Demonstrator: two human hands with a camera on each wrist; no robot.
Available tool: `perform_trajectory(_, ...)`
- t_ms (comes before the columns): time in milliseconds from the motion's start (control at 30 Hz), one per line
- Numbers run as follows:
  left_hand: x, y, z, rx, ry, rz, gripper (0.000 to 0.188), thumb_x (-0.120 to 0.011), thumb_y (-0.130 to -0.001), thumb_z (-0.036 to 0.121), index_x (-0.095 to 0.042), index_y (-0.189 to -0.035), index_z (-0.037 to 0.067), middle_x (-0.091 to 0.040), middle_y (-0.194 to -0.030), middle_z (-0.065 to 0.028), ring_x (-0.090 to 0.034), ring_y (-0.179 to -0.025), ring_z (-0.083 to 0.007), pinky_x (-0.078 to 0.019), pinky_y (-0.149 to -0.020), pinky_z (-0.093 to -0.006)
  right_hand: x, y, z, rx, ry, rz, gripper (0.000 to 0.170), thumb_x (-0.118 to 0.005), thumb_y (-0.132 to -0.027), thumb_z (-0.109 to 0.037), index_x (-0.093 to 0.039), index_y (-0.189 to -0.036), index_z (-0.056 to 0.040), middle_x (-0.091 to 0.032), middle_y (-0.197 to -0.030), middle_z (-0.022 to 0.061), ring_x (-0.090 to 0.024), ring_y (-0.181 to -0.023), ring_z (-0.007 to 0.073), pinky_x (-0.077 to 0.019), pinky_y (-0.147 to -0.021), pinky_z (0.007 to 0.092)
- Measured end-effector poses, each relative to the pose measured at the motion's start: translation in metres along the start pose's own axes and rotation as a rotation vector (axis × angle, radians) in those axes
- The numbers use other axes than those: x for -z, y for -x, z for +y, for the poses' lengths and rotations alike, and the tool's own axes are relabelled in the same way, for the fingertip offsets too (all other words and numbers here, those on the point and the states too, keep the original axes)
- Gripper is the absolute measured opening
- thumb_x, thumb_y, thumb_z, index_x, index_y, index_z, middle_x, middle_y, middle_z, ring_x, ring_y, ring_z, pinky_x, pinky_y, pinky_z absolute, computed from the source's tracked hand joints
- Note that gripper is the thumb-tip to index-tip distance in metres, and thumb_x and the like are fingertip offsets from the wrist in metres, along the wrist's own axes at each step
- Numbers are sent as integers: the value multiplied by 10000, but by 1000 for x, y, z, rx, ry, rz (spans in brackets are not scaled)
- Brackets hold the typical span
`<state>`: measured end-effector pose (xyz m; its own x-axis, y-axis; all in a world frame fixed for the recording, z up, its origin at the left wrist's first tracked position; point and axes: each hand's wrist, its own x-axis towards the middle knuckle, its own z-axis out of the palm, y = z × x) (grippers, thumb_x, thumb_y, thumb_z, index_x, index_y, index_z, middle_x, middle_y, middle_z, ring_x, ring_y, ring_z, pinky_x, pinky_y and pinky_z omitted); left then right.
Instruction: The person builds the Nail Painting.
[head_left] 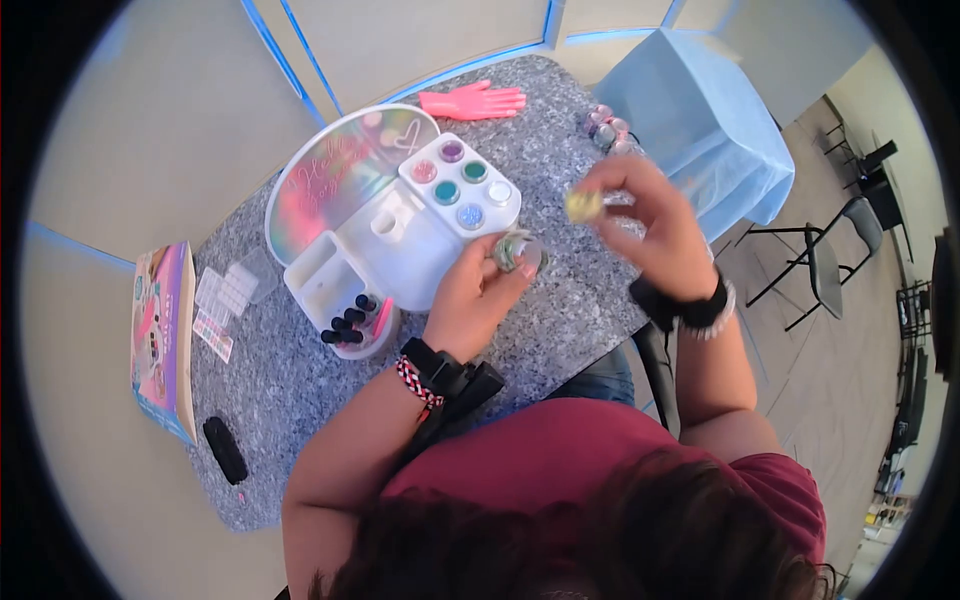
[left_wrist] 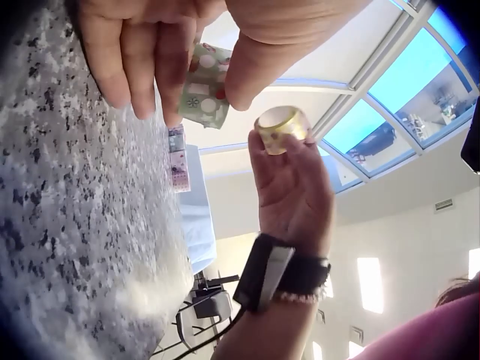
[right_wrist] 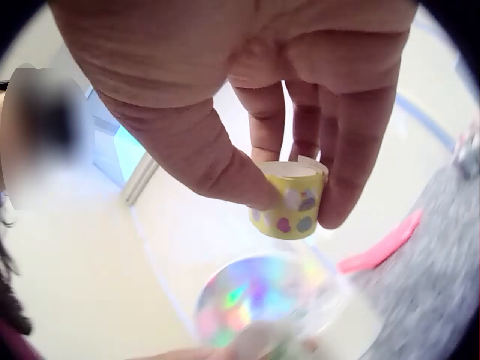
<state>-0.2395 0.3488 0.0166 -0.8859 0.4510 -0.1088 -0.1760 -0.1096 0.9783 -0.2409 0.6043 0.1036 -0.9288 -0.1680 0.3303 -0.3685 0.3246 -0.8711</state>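
My left hand (head_left: 468, 305) grips a green patterned roll of decorative tape (left_wrist: 206, 86) between thumb and fingers, above the near side of the granite-look table (head_left: 540, 330). Raised to its right, my right hand (head_left: 652, 225) pinches a yellow roll of tape (right_wrist: 289, 206) printed with small coloured shapes. A pale loose end stands up at that roll's rim in the right wrist view. The two rolls are apart. Just beyond my left hand sits an open white case (head_left: 400, 270) with a shiny iridescent lid (head_left: 340, 180).
A white tray (head_left: 408, 178) of glitter pots adjoins the case, and dark-capped bottles (head_left: 345, 325) stand in its front compartment. A pink model hand (head_left: 472, 102) lies at the back. More rolls (head_left: 607, 130) stand at the right edge. A box (head_left: 165, 340) and black pouch (head_left: 225, 450) are left.
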Motion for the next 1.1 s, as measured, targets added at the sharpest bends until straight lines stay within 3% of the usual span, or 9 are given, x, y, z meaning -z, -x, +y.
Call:
perform_trajectory(33, 3, 0, -2, 9, 3, 4, 564, -681, -1115, 105, -445, -1608, -30, -717, -1352, -83, -671, -1223, -106, -522, -1060, -288, -16, 12, -15, 18, 13, -57, 394, -795, -884, 27, -749, -1262, -71, -723, -1230, 102, -708, -1224, 234, -627, -970, 360)
perform_trajectory(100, 7, -1, -7, 3, -52, -4, 589, -735, -1084, 127, -469, -1593, -6, -760, -1187, -65, -689, -1015, -64, -536, -827, -246, -36, 24, -20, 94, 51, -153, 396, -806, -880, 33, -761, -1258, -77, -730, -1260, 110, -722, -1208, 260, -638, -967, 365)
perform_trajectory(233, 1, 3, -6, -62, 83, 37, 582, -732, -1077, 111, -480, -1590, 0, -770, -1118, -52, -683, -957, -50, -525, -781, -234, -52, 29, -10, 71, 79, -97, 376, -804, -885, 41, -764, -1240, -76, -736, -1276, 130, -746, -1163, 274, -668, -915, 367)
perform_trajectory(300, 5, 5, 5, 66, -33, -20, 596, -678, -1083, 30, -439, -1627, -18, -742, -1302, -99, -709, -1162, -115, -560, -972, -284, -52, 26, -10, 58, 73, -88, 366, -799, -884, 47, -762, -1228, -71, -736, -1267, 129, -746, -1168, 271, -671, -906, 362)
perform_trajectory(600, 7, 5, 5, 42, -59, -38, 480, -664, -1092, 75, -541, -1537, -56, -765, -1245, -104, -731, -1135, -139, -577, -989, -294, -51, 25, -18, 273, 400, -118, 323, -836, -849, 24, -746, -1146, -68, -724, -1236, 146, -735, -1142, 346, -613, -965, 424)
perform_trajectory(700, 1, 7, 7, 13, 66, 59, 392, -717, -1069, 124, -652, -1414, -49, -783, -1080, -40, -693, -956, -59, -541, -810, -255, -49, 27, -22, 246, 382, -133, 338, -870, -832, 9, -755, -1140, -67, -737, -1246, 130, -735, -1144, 340, -602, -975, 426)
perform_trajectory(833, 7, 6, 5, 19, 36, 39, 388, -720, -1078, 141, -653, -1407, -53, -788, -1086, -43, -701, -964, -58, -542, -805, -245, -51, 32, -17, 223, 427, -110, 328, -880, -840, -15, -773, -1143, -74, -767, -1203, 106, -745, -1116, 325, -606, -978, 425)
perform_trajectory(900, 10, 6, 9, 75, 1, -18, 403, -635, -1134, 134, -587, -1480, -65, -756, -1253, -125, -742, -1137, -153, -609, -1021, -323, -52, 33, -15, 246, 434, -106, 335, -872, -846, -12, -777, -1161, -74, -772, -1177, 104, -753, -1096, 319, -611, -968, 425)
perform_trajectory(1100, 7, 5, 3, 52, 151, -24, 439, -637, -1148, 176, -558, -1508, -63, -738, -1316, -140, -742, -1187, -185, -611, -1079, -358, -55, 35, -17, 239, 469, -75, 362, -821, -890, -30, -756, -1240, -93, -783, -1125, 116, -745, -1062, 325, -619, -904, 429)
